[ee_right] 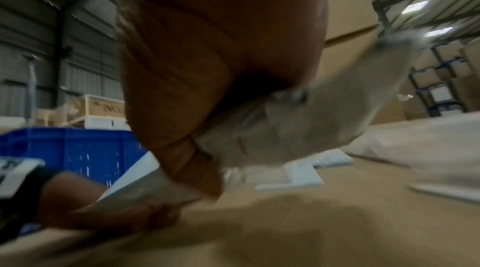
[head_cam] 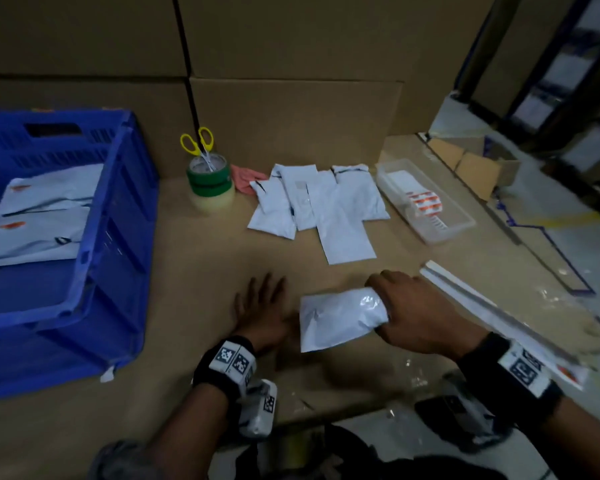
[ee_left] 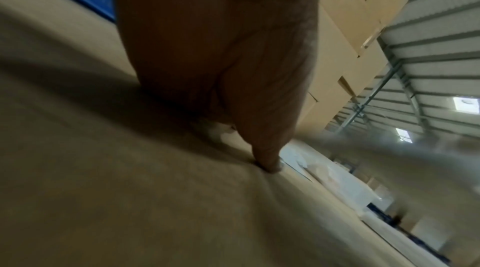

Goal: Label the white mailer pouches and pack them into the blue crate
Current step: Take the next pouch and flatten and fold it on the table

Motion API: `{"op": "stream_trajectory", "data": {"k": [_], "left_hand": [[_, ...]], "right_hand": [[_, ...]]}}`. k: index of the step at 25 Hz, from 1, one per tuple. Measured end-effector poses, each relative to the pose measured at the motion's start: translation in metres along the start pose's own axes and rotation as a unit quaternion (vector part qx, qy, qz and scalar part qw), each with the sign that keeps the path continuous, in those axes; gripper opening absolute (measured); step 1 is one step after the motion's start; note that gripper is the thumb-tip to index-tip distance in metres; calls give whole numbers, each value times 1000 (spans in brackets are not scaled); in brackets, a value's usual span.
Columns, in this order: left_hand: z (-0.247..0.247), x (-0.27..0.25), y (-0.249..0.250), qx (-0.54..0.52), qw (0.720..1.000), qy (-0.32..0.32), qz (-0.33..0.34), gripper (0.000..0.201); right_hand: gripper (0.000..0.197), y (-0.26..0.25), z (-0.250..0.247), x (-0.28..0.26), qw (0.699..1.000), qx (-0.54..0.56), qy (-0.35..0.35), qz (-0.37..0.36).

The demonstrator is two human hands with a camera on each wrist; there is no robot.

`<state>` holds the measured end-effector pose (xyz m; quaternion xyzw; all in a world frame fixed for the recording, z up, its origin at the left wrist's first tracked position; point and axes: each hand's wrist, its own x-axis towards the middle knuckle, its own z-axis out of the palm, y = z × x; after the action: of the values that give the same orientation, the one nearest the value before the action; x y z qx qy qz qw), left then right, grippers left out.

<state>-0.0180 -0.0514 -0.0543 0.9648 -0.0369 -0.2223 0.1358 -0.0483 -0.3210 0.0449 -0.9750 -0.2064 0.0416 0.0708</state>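
A white mailer pouch (head_cam: 340,315) is gripped at its right end by the right hand (head_cam: 420,313), whose fingers are curled round it, low and right of centre in the head view; the pouch is seen lifted off the cardboard surface (head_cam: 194,271) in the right wrist view, where it is blurred. The left hand (head_cam: 260,311) is laid flat on the surface just left of the pouch, fingers straight and spread, holding nothing; in the left wrist view one fingertip is seen pressed on the cardboard. Whether the left hand touches the pouch cannot be told. Above the hands, at the centre of the frame, a loose pile of white pouches (head_cam: 316,206) is spread on the surface. To the right of the pile a clear plastic tray (head_cam: 461,223) with orange-and-white labels (head_cam: 426,204) is set. To the left of the pile a stack of tape rolls (head_cam: 210,185) is stood, with yellow-handled scissors (head_cam: 197,143) placed upright in its core, and a pink cloth (head_cam: 245,176) lies just beside it. At the left edge the blue crate (head_cam: 118,209) is found, with white pouches bearing orange marks (head_cam: 42,216) already laid inside. Brown cartons (head_cam: 291,64) are stacked behind.
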Motion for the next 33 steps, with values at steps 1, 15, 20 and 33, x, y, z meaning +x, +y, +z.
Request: {"op": "stream_trajectory", "data": {"k": [1,15,20,33], "left_hand": [[2,0,-2,-15,1000,1,2,76],[8,-52,69,-102,963,130,214,48],[49,-47,92,81,969,59,226,82],[56,-55,86,85,972,15,220,91]], "right_hand": [[73,2,16,-13,998,-49,-50,6],[61,16,57,-43,996,78,15,33],[62,4,110,-47,995,2,32,91],[64,22,114,-45,996,61,18,66]]}}
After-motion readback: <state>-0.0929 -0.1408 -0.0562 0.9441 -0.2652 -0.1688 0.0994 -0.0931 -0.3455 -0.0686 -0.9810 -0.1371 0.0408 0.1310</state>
